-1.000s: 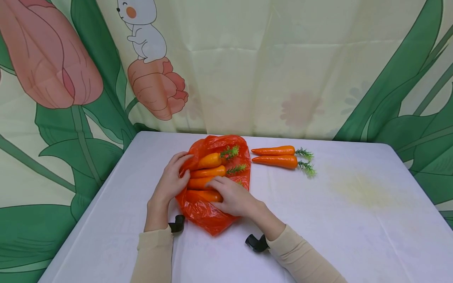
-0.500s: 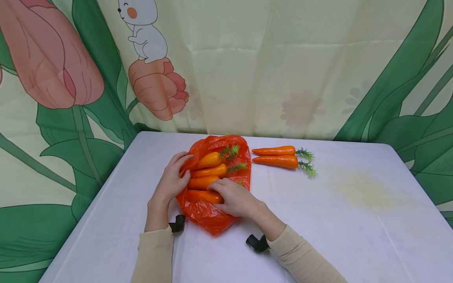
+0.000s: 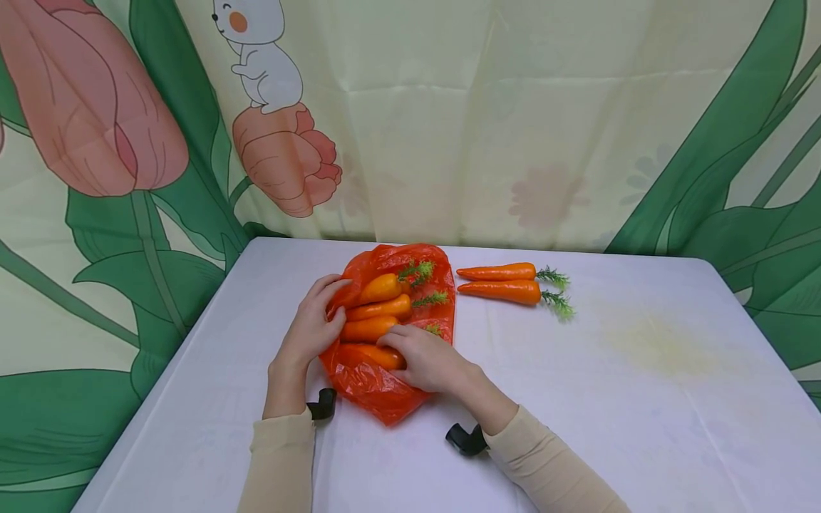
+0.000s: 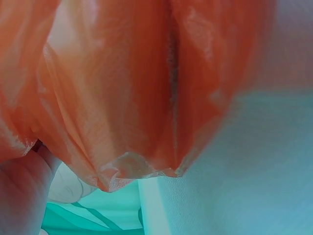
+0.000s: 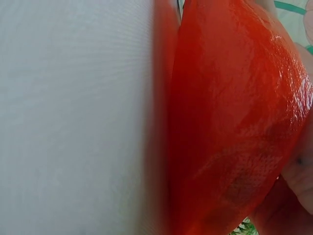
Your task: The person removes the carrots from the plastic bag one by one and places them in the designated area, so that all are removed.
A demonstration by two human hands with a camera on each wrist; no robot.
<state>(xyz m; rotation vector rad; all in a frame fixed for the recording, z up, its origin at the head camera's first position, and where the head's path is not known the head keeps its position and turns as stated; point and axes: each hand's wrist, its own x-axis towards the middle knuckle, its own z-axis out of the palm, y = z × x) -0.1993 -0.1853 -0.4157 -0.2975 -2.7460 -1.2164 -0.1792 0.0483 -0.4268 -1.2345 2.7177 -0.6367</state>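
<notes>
In the head view, a red plastic bag (image 3: pixel 385 407) lies on the table with its mouth spread, and several orange carrots with green tops lie side by side in it. My left hand (image 3: pixel 314 320) grips the bag's left edge, beside the carrots' pointed ends. My right hand (image 3: pixel 431 360) reaches into the bag and holds the nearest carrot (image 3: pixel 378 355) by its thick end, covering its top. Just beyond the right fingers is another carrot (image 3: pixel 368 330). The left wrist view is mostly bag (image 4: pixel 127 98); in the right wrist view the bag (image 5: pixel 234 98) hides the carrots.
Two more carrots (image 3: pixel 500 290) lie outside the bag at the back right, green tops pointing right. A white cloth covers the table (image 3: pixel 628 413). A printed curtain (image 3: pixel 474 142) hangs behind its far edge. Black camera mounts (image 3: pixel 467 440) sit by the wrists.
My right hand's fingers have shifted very slightly to the right and toward me, baring a little more of the second-nearest carrot. The left hand stays on the bag's edge.
</notes>
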